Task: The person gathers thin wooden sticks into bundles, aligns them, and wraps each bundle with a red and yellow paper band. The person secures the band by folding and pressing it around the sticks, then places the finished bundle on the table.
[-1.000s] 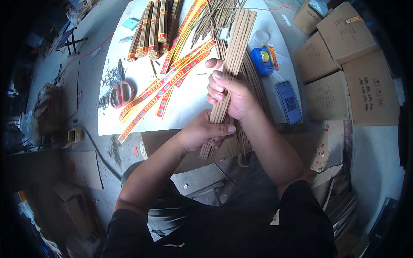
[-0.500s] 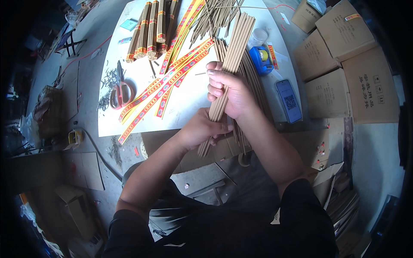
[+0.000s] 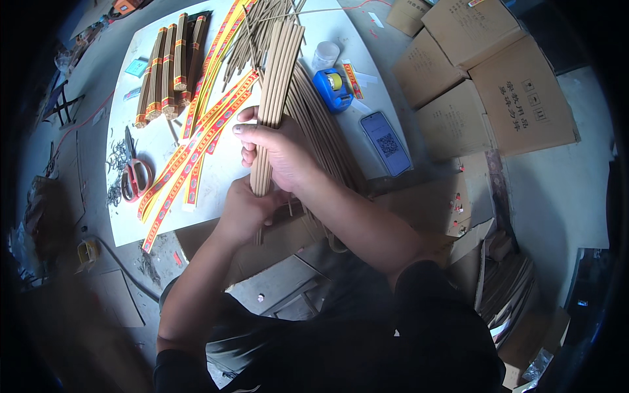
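Note:
A bundle of brown incense sticks (image 3: 280, 72) stands nearly upright over the near edge of the white table (image 3: 216, 216). My right hand (image 3: 282, 147) wraps round its middle, the thumb lying across the sticks. Lower down, my left hand (image 3: 244, 211) closes about the bottom part of the same bundle; some of its fingers are hidden behind. More loose incense sticks (image 3: 321, 118) lie under and beside my right forearm. Left of the hands, red and yellow printed paper strips (image 3: 190, 154) cross one another on the tabletop.
Several banded incense bundles (image 3: 171, 65) lie at the table's far left, with scissors (image 3: 135, 177) nearer me. Loose sticks (image 3: 257, 29) lie at the back. To the right are a blue tape dispenser (image 3: 333, 90), a clear tub (image 3: 325, 55), a phone (image 3: 385, 144) and cardboard boxes (image 3: 521, 98).
The whole view has shifted, so the table and boxes sit farther left in the picture. Both hands keep hold of the incense bundle, which now appears more upright.

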Demonstrator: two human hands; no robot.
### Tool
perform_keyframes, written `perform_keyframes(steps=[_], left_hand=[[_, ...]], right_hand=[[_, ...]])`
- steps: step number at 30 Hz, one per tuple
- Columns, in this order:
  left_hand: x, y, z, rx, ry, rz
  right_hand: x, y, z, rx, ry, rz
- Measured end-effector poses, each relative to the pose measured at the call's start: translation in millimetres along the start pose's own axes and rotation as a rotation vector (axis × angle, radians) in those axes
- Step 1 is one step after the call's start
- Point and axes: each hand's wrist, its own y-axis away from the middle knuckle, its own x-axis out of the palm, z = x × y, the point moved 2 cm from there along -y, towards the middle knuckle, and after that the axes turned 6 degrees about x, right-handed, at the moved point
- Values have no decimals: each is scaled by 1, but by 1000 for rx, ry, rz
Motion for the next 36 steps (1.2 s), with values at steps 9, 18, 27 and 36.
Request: perform_keyframes(steps=[9,18,27,36], left_hand=[[-9,9,-4,-94,266,185],[2,2,5,47,196,93],[6,-3,17,-68,443,286],[3,-6,16,-94,464,381]], right_hand=[[13,11,7,17,-20,10],[7,13,-1,21,46,-28],[2,20,20,70,8,153],[-12,14,13,254,-306,284]])
